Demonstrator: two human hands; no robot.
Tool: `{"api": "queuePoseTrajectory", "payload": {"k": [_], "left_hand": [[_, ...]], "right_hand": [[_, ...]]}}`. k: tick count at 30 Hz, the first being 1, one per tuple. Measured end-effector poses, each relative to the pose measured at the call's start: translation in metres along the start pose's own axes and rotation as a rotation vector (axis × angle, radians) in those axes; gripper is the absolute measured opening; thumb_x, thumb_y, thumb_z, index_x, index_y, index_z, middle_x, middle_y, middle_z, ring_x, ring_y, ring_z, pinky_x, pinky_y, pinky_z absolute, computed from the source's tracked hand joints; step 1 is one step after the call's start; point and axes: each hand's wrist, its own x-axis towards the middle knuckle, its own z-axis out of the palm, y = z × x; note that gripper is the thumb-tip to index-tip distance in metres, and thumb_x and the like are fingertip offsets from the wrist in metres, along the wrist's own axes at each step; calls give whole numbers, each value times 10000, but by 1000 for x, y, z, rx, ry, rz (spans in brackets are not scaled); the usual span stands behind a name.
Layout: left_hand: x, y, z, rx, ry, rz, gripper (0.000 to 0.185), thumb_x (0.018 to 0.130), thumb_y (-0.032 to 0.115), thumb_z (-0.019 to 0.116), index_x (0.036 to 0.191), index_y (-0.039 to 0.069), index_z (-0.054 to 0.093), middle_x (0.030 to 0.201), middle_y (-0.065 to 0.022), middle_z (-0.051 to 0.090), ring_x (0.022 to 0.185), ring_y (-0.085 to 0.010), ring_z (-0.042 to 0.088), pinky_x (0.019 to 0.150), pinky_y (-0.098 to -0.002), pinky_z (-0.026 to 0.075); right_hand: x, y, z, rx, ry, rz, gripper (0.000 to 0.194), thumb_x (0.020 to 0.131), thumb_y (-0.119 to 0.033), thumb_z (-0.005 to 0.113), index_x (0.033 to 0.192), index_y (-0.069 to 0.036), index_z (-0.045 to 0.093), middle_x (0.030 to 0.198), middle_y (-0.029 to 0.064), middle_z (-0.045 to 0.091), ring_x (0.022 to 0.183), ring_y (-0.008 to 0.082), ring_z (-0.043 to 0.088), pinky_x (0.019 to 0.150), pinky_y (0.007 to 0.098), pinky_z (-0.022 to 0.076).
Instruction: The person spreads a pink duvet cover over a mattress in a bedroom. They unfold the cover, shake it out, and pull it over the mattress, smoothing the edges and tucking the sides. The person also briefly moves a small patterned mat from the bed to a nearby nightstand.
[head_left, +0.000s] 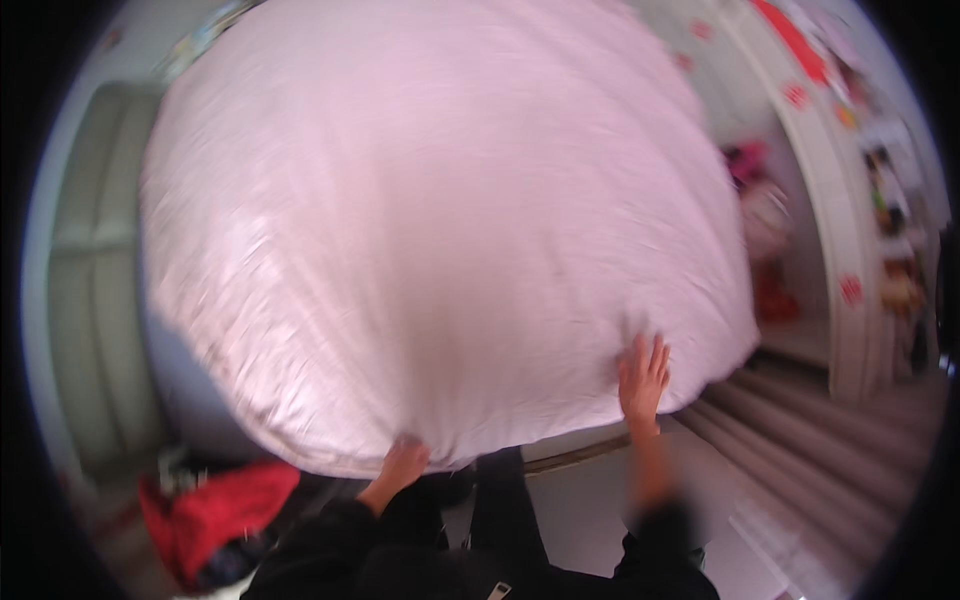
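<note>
A large pale pink quilt (465, 195) spreads over what appears to be a bed and takes up most of the head view. Creases fan out across it from its near edge. My left hand (405, 459) is closed on that near edge, its fingertips partly lost in the fabric and blur. Farther right, my right hand (643, 375) rests palm down on the quilt's top, fingers extended and slightly apart, with nothing in its grasp.
Upholstered panels (97, 277) stand along the left side. A red cloth item (217, 517) lies at the lower left. White shelving (847, 300) with red decorations rises on the right, near a brownish pleated curtain (817, 442). Pink and red items (761, 217) sit inside an open compartment.
</note>
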Motion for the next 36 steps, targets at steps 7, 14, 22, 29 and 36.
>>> {"api": "queuePoseTrajectory", "payload": {"k": [7,14,22,29,36], "left_hand": [[-50,18,2,168,-581,-127,407,736,386,597,1082,180,651,1260,-116,526,1221,-351,438,919,-619,360],[-47,-55,33,-204,372,34,179,809,221,513,871,63,570,933,-127,594,811,-326,601,736,-417,484],[-106,-122,-12,-1452,459,-600,253,852,277,569,962,67,658,719,-54,662,569,-149,636,512,-283,507],[-134,-240,-125,-1294,845,-576,211,862,243,583,911,45,639,704,-74,650,607,-154,648,545,-280,504],[-129,-478,-229,-784,1080,-524,294,899,298,464,970,48,601,901,-161,640,850,-352,613,726,-416,493]], "right_hand": [[-158,-66,11,-436,-1559,-642,614,747,-419,654,1300,-206,494,1318,164,477,1309,331,338,968,643,298],[-82,-97,43,35,-814,-582,310,816,-232,575,1090,-88,564,1054,161,610,981,367,580,829,465,470],[51,-342,27,204,-619,-635,261,841,-147,549,1088,-67,581,947,178,634,892,355,613,765,435,495],[-22,-429,29,432,-942,-672,223,879,-197,524,1050,-99,629,986,156,648,893,321,629,771,383,500],[-85,-582,124,282,-1082,-1076,150,860,-108,559,966,-50,648,860,112,668,746,197,653,688,303,507]]}}
